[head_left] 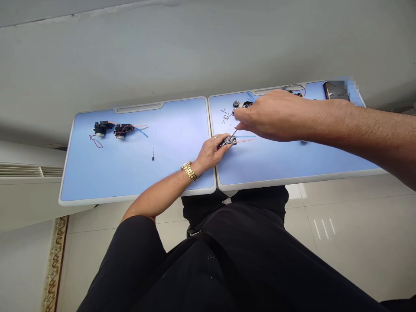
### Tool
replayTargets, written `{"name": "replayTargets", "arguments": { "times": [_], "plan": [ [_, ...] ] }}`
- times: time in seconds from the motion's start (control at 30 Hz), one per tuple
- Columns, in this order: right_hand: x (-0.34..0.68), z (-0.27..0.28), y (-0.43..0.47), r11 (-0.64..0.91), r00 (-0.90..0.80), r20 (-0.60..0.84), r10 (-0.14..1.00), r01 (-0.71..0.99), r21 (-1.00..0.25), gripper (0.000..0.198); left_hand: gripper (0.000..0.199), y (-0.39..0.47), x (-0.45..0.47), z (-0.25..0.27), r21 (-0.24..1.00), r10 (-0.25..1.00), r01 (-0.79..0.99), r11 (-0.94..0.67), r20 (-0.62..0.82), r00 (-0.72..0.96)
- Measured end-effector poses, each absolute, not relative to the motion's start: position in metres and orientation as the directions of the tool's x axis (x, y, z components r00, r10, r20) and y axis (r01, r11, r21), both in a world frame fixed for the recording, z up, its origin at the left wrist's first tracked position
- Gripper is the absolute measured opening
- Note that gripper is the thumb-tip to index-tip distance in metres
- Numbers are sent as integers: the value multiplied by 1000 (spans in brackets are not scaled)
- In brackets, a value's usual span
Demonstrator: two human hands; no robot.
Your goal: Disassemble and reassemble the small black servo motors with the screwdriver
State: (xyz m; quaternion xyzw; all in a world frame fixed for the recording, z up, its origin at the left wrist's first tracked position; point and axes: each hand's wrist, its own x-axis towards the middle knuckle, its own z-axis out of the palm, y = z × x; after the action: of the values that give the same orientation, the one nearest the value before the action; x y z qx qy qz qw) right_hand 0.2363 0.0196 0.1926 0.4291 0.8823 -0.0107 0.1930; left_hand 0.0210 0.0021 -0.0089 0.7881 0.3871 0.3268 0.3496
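1. Worktop made of two blue, pale-rimmed panels, which meet at a seam running from far edge to near edge; the person's black clothing shows just past the near edge.
2. The small wired unit is at the right panel, just inside its left edge and about midway between far and near edges; whether it touches the surface or is held above it, I cannot tell.
3. The left hand reaches across the seam, its grip narrow around the small wired unit.
4. The right hand comes in from the right, its grip closed on a slim tool that slants down to the unit's round face.
5. Blue and pale-red wires run from the unit toward the right edge.
6. Tiny screws lie scattered near the right panel's far left corner; dark round parts sit beside them, partly hidden by the right hand. A phone lies by the far right corner.
7. Two black assemblies lie near the left panel's far left corner; a small metal piece lies nearer the seam.
8. Room for moving is widest between unit and near edge; toward the far edge, screws and parts narrow it.
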Motion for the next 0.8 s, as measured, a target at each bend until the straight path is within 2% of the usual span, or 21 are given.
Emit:
{"name": "replayTargets", "arguments": {
  "times": [0.13, 0.27, 0.33, 0.47, 0.63, 0.8],
  "plan": [
    [239, 194, 20, 599, -547, -329, 770, 797, 77, 40, 33, 2, 21, -8, 805, 840, 380, -456, 247, 484],
    [243, 195, 18, 549, -518, -346, 782, 836, -10, 22, 30, 2, 21, -6, 815, 840, 363, -453, 253, 480],
    [242, 194, 16, 563, -522, -359, 774, 826, 12, 13, 30, 2, 21, -6, 817, 837, 353, -456, 259, 482],
    [236, 192, 17, 631, -562, -363, 744, 768, 105, 11, 31, 2, 21, -8, 814, 831, 353, -462, 257, 494],
    [231, 188, 21, 604, -551, -315, 772, 791, 97, 34, 32, 3, 21, -10, 813, 830, 351, -466, 264, 491],
    [232, 195, 18, 599, -525, -357, 772, 789, 134, 35, 31, 3, 21, -10, 808, 832, 360, -466, 262, 489]
  ]
}}
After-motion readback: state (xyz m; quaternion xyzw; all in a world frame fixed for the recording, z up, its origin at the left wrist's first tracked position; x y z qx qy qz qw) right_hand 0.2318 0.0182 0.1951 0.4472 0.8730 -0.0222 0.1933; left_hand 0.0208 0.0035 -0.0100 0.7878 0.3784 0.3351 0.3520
